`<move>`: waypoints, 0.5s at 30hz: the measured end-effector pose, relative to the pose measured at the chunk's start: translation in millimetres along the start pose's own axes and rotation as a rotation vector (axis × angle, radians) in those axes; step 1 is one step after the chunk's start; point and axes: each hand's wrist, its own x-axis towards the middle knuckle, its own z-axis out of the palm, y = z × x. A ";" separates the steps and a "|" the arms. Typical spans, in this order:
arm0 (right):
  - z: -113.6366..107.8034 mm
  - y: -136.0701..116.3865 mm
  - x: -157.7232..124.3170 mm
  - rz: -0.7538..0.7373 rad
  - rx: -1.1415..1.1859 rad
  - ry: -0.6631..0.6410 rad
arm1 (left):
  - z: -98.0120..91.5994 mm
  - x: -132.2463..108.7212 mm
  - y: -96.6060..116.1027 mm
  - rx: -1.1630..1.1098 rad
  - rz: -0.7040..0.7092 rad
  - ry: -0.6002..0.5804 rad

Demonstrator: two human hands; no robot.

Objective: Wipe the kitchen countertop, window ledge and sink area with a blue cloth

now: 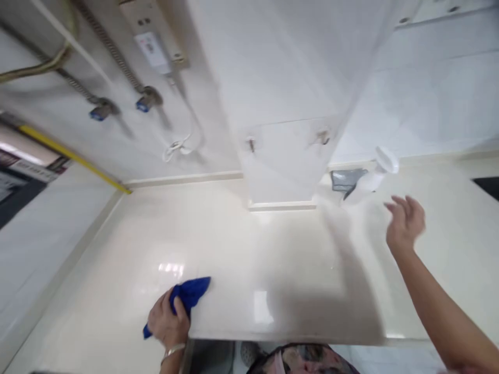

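White tiles cover the wall (pixel 429 104), and a pale, shiny counter (pixel 273 259) runs along under it. A big white pillar (pixel 284 156) comes down onto the counter in the middle. Pipes with blue taps (pixel 102 110) and a looped white cord (pixel 177 148) hang on the wall to the left. The left hand (pixel 168 319) is closed around a blue cloth (pixel 191 293). It presses the cloth on the counter close to the front edge, and there is a bracelet (pixel 173 351) on that wrist. The right hand (pixel 405 223) is in the air with its fingers spread wide and holds nothing. It is near a white bottle (pixel 374 179), but the two are not touching. The bottle is at the back of the counter, just beside the foot of the pillar, and it looks tipped over to one side. A grey patch (pixel 345 181) shows next to it. It is too blurry to tell if that is a label or a rag. I think the bottle could fall flat or roll if the open fingers bump it, because it already leans. If its cap is loose, it could spill on the counter. The cloth sits near the edge, so a big push could slide it off.
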 end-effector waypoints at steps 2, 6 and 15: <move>-28.0 14.8 -55.6 0.038 -0.026 -0.021 | -2.1 -2.2 2.2 -0.002 -0.007 -0.020; -45.5 15.7 -173.2 0.196 0.003 -0.319 | -8.2 -7.7 7.8 -0.015 -0.098 -0.055; 52.5 -74.8 -361.9 0.031 0.146 -1.247 | -40.1 -6.7 7.6 -0.384 -0.385 -0.321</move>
